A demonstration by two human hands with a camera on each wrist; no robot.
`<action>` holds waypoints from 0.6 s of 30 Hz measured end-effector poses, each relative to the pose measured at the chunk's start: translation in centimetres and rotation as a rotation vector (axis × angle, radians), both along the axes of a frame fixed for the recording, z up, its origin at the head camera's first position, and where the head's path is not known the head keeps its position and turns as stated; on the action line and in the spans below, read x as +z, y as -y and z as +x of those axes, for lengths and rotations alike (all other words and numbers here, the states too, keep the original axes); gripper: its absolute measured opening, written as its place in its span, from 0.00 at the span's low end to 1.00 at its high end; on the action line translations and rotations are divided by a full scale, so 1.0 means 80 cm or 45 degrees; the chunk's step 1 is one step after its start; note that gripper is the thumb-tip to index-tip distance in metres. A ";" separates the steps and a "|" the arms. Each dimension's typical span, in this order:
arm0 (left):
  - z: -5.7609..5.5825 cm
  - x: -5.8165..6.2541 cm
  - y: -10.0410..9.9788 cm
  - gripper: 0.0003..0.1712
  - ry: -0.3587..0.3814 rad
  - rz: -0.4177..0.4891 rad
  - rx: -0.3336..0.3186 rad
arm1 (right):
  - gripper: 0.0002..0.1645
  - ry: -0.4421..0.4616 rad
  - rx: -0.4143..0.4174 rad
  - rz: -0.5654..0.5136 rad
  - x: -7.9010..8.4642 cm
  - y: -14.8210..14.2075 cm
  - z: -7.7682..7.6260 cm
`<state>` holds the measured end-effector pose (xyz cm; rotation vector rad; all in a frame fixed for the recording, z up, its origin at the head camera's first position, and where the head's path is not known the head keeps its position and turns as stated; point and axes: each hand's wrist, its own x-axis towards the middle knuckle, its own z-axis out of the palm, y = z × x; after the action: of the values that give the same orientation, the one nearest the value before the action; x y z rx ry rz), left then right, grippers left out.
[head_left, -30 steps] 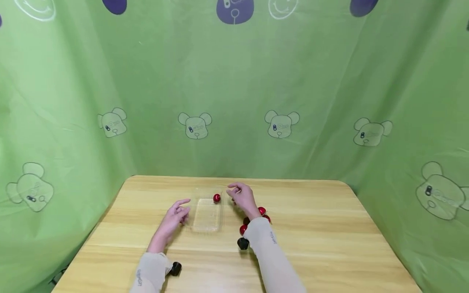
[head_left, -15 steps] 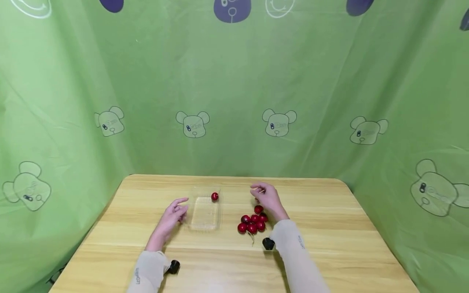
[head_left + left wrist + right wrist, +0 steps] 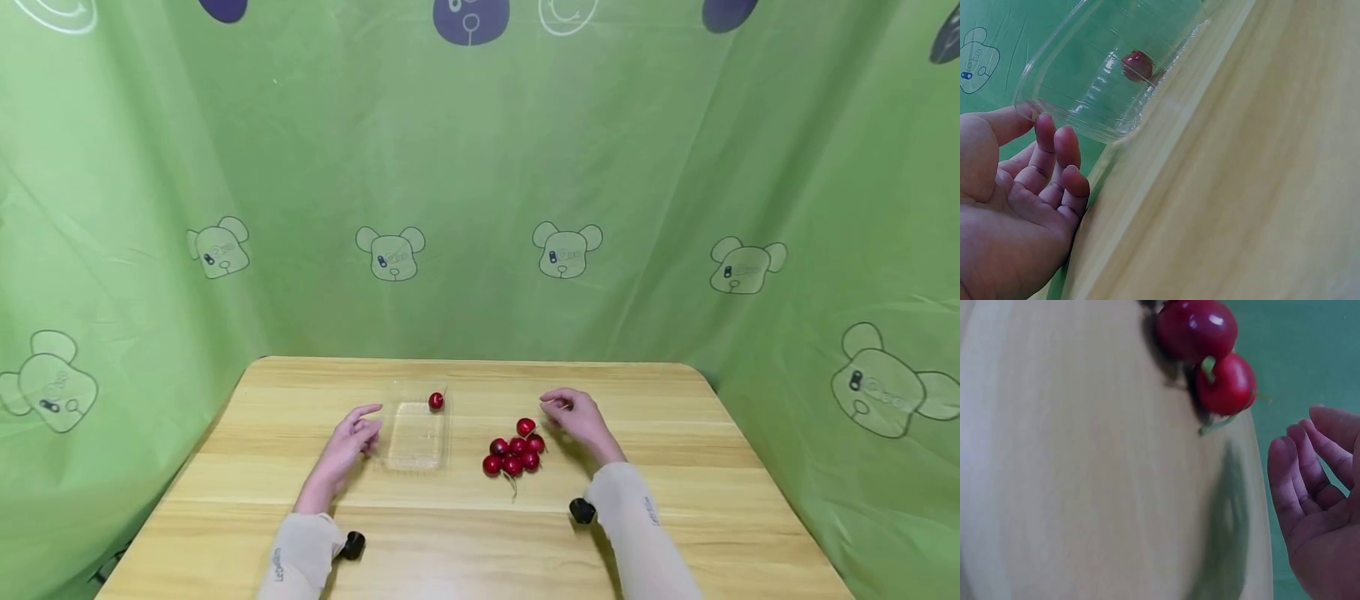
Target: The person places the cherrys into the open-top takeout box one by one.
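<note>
A clear plastic box (image 3: 416,433) stands on the table with one red cherry (image 3: 437,402) in its far right corner. At the box's left edge, my left hand (image 3: 351,440) pinches the rim between thumb and fingertip, as the left wrist view shows, where the same cherry (image 3: 1137,66) shows through the plastic wall. Right of the box lies a cluster of several dark red cherries (image 3: 513,465) with stems. Beside the cluster's right side, my right hand (image 3: 583,421) is held with loosely bent fingers and nothing between them. Two of the cherries (image 3: 1225,384) appear close up in the right wrist view.
The wooden table (image 3: 450,542) has rounded far corners. A green curtain (image 3: 480,167) with bear-head prints surrounds its back and sides. A black wrist device (image 3: 582,510) sits at the right cuff, and another black device (image 3: 352,546) at the left cuff.
My right hand has moved from beside the box rightward, past the cherry cluster, uncovering it. The left hand and the box have stayed in place.
</note>
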<state>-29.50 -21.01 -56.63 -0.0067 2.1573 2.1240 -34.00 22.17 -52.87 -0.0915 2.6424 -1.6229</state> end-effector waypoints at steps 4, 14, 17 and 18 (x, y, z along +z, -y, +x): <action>-0.001 -0.001 0.001 0.29 -0.008 -0.003 0.004 | 0.17 0.079 -0.002 -0.078 -0.009 -0.004 0.001; 0.000 -0.001 0.001 0.29 -0.018 -0.006 -0.012 | 0.16 0.137 0.077 -0.089 -0.018 -0.007 0.005; 0.000 0.000 0.000 0.28 -0.017 -0.016 -0.014 | 0.15 0.145 0.092 -0.070 -0.017 -0.008 0.007; 0.000 0.000 0.000 0.28 -0.015 -0.017 -0.011 | 0.16 0.144 0.101 -0.063 -0.017 -0.009 0.007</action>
<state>-29.52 -21.00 -56.64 0.0141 2.1745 2.1103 -33.42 22.86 -54.21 -0.1014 2.4831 -1.6187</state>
